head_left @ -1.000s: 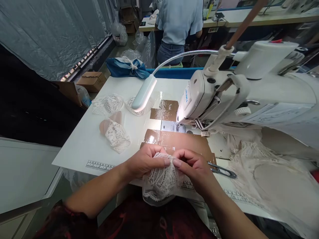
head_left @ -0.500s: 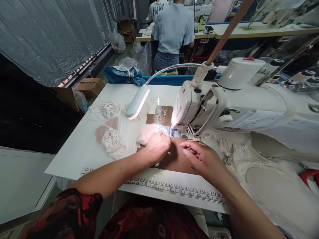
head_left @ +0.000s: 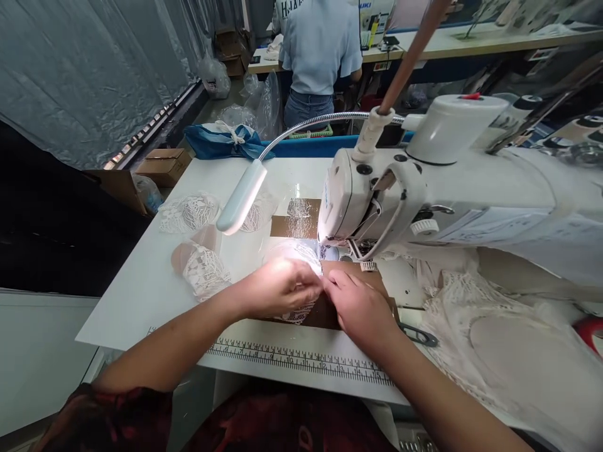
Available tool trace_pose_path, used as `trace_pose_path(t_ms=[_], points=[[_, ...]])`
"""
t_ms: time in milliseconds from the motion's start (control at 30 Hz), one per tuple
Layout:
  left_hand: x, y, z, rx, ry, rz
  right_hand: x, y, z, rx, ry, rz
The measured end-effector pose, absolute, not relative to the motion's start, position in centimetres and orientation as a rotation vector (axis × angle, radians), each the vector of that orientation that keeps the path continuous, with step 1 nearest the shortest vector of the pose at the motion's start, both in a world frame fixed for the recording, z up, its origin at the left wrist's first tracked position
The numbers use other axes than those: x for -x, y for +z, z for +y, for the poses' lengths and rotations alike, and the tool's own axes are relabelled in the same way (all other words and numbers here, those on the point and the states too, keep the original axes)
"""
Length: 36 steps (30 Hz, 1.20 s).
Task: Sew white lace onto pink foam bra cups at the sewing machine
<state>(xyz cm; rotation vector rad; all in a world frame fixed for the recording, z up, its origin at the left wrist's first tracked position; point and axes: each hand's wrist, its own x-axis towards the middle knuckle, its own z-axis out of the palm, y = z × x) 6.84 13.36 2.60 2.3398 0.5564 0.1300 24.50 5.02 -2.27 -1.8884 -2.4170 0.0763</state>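
On the white table (head_left: 122, 314), a lace cup (head_left: 300, 251) is being held left of the sewing machine (head_left: 346, 198). Its edge is being pinched by the left hand (head_left: 282, 285) and, it seems, the right hand (head_left: 362, 307). It looks unfinished; whether the lace pieces (head_left: 207, 269) farther left are done cannot be told.

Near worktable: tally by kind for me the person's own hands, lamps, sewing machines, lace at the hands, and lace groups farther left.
Hands: 2
Lamp: 1
Sewing machine: 1
Lace piece at the hands: 1
Lace groups farther left: 3
Total: 8
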Motion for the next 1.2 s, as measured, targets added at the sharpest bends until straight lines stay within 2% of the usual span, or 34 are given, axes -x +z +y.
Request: trace_pose_path(t_ms=[100,300,800,1200], points=[[-6.9,-0.2,14.0,-2.514,0.389,0.592,-24.5,-2.5,5.1,1.902,0.027,-2.432],[-7.3,-4.5,14.9,-2.710,0.429,0.630,-24.2,-2.0,5.7,2.081,0.032,-2.407],[-7.9,-4.3,17.8,-2.754,0.598,0.427,-23.9,-2.1,6.7,2.139,-0.050,-2.316],[-8.1,-4.3,17.6,-2.838,0.470,0.717,-24.4,-3.3,6.4,2.099,-0.070,-2.303]])
